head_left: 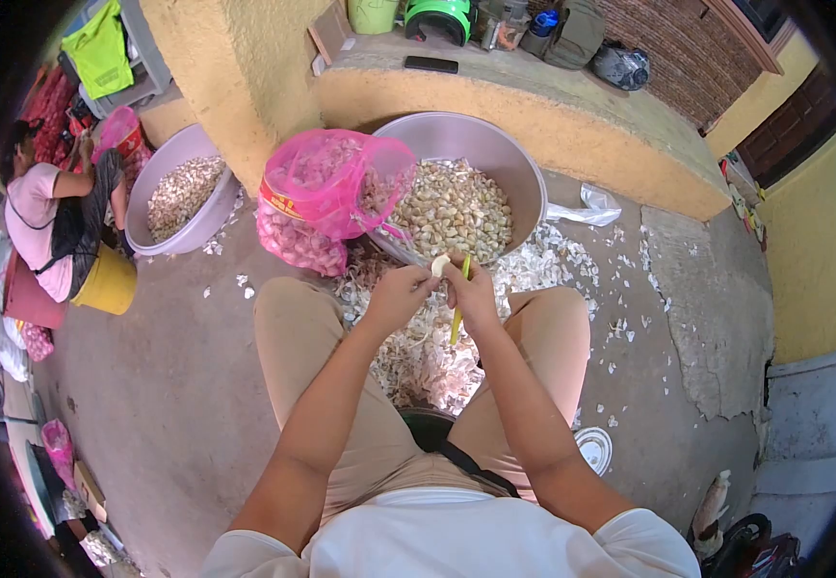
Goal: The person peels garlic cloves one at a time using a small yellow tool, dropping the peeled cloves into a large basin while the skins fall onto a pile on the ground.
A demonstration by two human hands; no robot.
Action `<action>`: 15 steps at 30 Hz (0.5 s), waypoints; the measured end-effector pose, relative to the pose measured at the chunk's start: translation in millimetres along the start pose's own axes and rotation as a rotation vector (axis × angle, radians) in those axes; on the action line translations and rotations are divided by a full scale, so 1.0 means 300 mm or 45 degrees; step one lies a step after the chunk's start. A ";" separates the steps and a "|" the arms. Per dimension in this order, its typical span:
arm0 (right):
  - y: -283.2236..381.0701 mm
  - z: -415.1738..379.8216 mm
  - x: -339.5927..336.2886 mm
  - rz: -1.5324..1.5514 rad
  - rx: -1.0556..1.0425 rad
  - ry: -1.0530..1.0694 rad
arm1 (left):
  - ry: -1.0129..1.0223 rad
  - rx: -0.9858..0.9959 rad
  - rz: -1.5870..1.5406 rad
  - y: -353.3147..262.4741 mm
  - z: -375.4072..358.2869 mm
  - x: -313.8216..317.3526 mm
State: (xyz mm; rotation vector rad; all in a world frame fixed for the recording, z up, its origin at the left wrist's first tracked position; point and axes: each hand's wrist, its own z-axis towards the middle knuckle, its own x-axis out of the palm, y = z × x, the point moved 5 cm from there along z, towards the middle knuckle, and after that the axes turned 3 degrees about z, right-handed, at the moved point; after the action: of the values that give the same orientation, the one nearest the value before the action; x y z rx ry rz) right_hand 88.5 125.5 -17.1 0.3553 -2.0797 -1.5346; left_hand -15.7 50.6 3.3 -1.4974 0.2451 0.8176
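My left hand (403, 295) is closed, its fingertips pinching a pale garlic clove (439, 265) in front of my knees. Wrapped round a thin yellow knife (457, 322), my right hand (474, 297) meets the clove with its thumb side. The knife's blade cannot be made out. Just beyond both hands, a large lilac basin (532, 164) holds many garlic cloves (461, 207). A pink mesh bag of garlic (302, 236) leans against the basin's left side. Papery garlic skins (428, 361) are heaped between my legs, under my hands.
At the left, a person (47, 207) sits on a yellow bucket (107, 281) beside another lilac basin (223, 197). A concrete ledge (534, 111) behind the basin bears a phone (431, 65) and a green helmet (440, 19). A white plastic bag (591, 205) lies right of the basin.
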 end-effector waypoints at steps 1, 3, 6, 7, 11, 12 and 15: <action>0.012 -0.008 0.005 -0.016 0.036 0.014 | 0.016 0.004 -0.070 -0.001 0.000 0.000; 0.014 -0.015 0.010 -0.068 0.062 0.034 | 0.044 0.004 -0.146 0.004 -0.002 0.005; 0.011 -0.012 0.010 -0.148 0.048 0.061 | 0.063 -0.013 -0.155 0.014 0.000 0.015; 0.011 -0.006 0.007 -0.153 0.057 0.078 | 0.057 -0.026 -0.151 0.014 -0.001 0.016; 0.010 -0.001 -0.006 -0.186 0.111 0.178 | -0.145 -0.129 -0.275 0.082 0.013 -0.002; 0.010 -0.007 -0.003 -0.181 0.162 0.210 | -0.199 -0.165 -0.333 0.099 0.021 -0.027; 0.012 -0.028 0.003 -0.172 0.295 0.320 | -0.312 -0.290 -0.385 0.128 0.033 -0.082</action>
State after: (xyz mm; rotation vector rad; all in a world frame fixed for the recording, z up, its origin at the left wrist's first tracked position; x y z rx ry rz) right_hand 92.7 119.4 -11.7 0.7481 -2.0677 -1.2481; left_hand -60.1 46.8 -10.5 -1.5792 -0.2599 0.7925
